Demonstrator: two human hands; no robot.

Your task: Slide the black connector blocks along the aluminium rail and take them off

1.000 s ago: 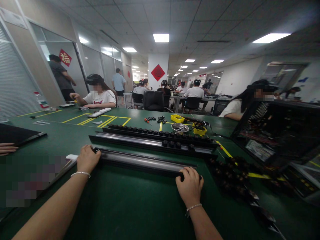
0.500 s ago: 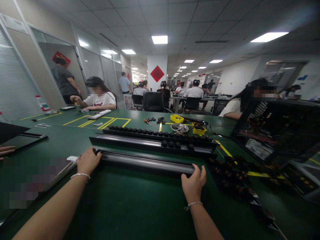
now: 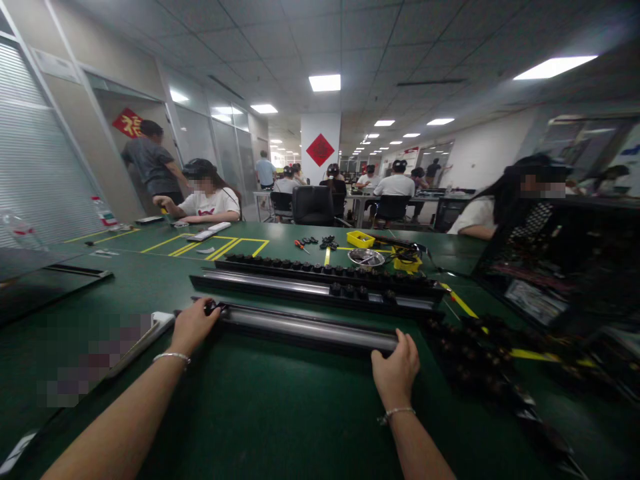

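Observation:
A long black rail [image 3: 305, 327] with a shiny metallic inner channel lies across the green table in front of me. At its left end, my left hand [image 3: 196, 327] is closed, with the fingertips on a small black knob-like part [image 3: 216, 307] sitting in the channel. My right hand [image 3: 397, 373] grips the rail's right end between thumb and fingers. Just behind lies a second rail [image 3: 270, 283] with several black parts in its right half. Beyond that is a row of similar black parts [image 3: 310, 267] along a third rail.
Dark clustered parts [image 3: 475, 353] lie to the right, near an open black case [image 3: 545, 267]. A metal dish [image 3: 367, 257], yellow bins [image 3: 360, 239] and a screwdriver [image 3: 303, 247] stand farther back. At left is a white-edged flat device [image 3: 163, 321]. Co-workers sit across the table.
The view has turned slightly left. My left hand has slid a little rightward along the rail with the small black part. My right hand keeps its grip at the right end.

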